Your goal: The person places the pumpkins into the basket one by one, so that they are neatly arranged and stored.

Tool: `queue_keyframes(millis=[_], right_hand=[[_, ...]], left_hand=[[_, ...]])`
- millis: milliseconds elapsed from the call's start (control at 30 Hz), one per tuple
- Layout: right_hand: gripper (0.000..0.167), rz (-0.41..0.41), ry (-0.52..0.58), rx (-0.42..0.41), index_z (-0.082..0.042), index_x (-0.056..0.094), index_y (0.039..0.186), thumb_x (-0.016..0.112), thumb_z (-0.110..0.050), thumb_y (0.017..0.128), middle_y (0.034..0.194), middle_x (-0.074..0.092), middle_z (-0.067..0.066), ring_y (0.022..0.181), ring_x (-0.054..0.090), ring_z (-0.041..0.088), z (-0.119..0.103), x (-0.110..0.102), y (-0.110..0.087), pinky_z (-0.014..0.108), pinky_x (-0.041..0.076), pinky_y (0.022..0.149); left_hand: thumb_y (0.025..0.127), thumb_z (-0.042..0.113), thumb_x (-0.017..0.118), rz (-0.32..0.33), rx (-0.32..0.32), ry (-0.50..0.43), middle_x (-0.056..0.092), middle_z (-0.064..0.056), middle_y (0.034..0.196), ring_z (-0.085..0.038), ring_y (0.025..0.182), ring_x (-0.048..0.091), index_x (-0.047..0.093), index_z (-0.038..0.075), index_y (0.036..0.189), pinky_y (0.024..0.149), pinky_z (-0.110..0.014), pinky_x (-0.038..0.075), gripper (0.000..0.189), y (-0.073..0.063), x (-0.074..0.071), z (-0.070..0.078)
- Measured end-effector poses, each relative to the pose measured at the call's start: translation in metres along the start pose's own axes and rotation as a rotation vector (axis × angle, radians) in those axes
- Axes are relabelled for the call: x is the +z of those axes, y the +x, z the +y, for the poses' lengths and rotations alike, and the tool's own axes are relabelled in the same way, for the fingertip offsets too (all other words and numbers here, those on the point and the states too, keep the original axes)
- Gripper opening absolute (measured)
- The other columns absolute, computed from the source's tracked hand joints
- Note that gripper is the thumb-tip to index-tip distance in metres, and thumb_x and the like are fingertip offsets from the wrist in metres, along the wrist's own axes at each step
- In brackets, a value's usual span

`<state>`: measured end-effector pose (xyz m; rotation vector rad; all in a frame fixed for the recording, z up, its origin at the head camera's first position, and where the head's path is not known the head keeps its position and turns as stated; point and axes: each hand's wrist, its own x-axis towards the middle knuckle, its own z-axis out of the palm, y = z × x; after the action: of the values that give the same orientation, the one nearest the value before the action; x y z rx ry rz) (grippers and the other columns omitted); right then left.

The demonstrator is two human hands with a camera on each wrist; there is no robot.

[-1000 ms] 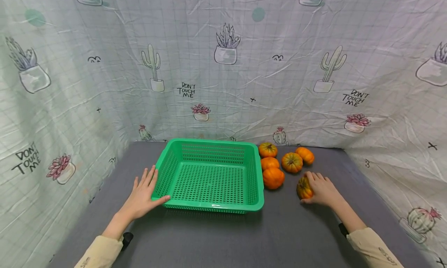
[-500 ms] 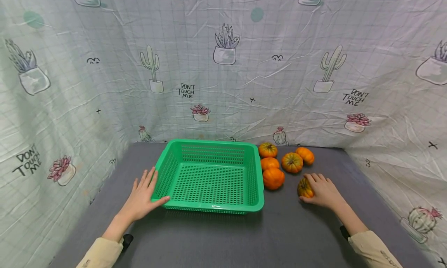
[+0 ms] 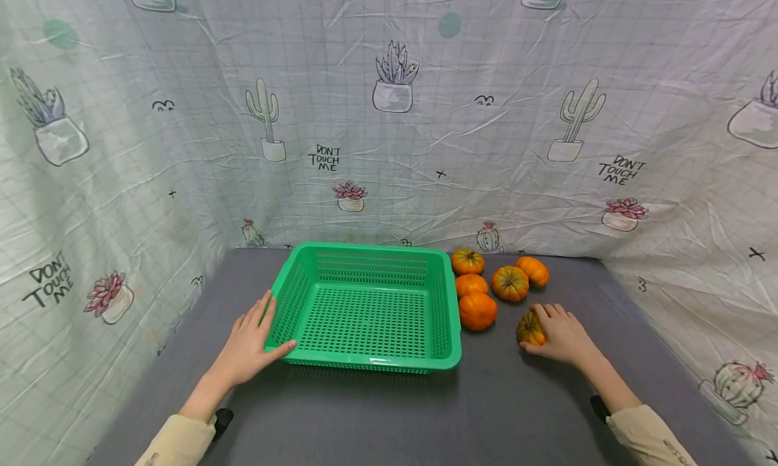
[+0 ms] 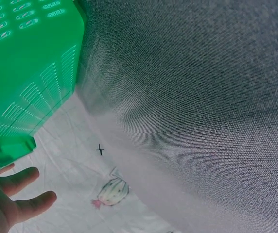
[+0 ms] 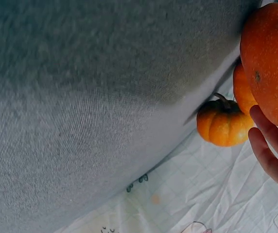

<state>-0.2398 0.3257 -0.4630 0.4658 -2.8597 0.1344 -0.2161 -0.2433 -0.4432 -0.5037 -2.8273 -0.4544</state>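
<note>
At the right, my right hand (image 3: 560,333) grips a small orange and green pumpkin (image 3: 531,329), thumb on its near side and fingers over its far side. The palm hides the pumpkin's right part. In the right wrist view, fingertips (image 5: 259,115) touch a large-looking orange pumpkin surface (image 5: 270,63). My left hand (image 3: 244,346) lies at the left rim of a green plastic basket (image 3: 377,361), fingers spread and fairly straight, thumb across the near left corner. In the left wrist view, its fingers (image 4: 34,204) show below the basket's rim (image 4: 8,148).
Beside the basket's right wall lie several other pumpkins, among them a plain orange one (image 3: 477,311), a striped one (image 3: 510,283) and one at the back (image 3: 533,271). A grey cloth (image 3: 377,419) covers the table. Printed white curtains (image 3: 437,135) enclose the back and sides.
Both hands stay almost in place. The right hand and its pumpkin have shifted only slightly. The basket and the other pumpkins have not visibly moved.
</note>
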Motion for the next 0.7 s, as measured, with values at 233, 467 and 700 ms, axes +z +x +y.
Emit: queue_keyframes(millis=[233, 467, 700], right_hand=[[0.069, 0.012, 0.046, 0.005, -0.002, 0.051, 0.114, 0.072, -0.046, 0.066, 0.102, 0.057, 0.019, 0.096, 0.051, 0.036, -0.008, -0.002, -0.001, 0.052, 0.041, 0.078], [0.062, 0.053, 0.092, -0.051, -0.007, 0.053, 0.115, 0.072, -0.04, 0.067, 0.1, 0.056, 0.015, 0.089, 0.054, 0.031, -0.016, -0.003, -0.001, 0.049, 0.044, 0.074], [0.061, 0.09, 0.116, -0.098, -0.014, 0.057, 0.113, 0.074, -0.047, 0.064, 0.091, 0.051, 0.008, 0.081, 0.051, 0.023, -0.023, -0.001, 0.002, 0.042, 0.043, 0.069]], left_hand=[[0.079, 0.048, 0.059, 0.019, 0.012, -0.016, 0.012, -0.02, 0.148, -0.044, 0.13, 0.023, 0.017, -0.003, 0.141, 0.097, -0.062, 0.021, 0.091, -0.001, -0.001, 0.001], [0.079, 0.048, 0.059, 0.021, 0.009, -0.023, 0.014, -0.021, 0.147, -0.045, 0.13, 0.022, 0.019, -0.003, 0.141, 0.096, -0.062, 0.022, 0.09, -0.002, 0.0, 0.002], [0.079, 0.049, 0.059, 0.019, 0.0, -0.022, 0.013, -0.019, 0.148, -0.045, 0.131, 0.02, 0.018, -0.002, 0.141, 0.097, -0.062, 0.021, 0.09, -0.001, 0.001, 0.0]])
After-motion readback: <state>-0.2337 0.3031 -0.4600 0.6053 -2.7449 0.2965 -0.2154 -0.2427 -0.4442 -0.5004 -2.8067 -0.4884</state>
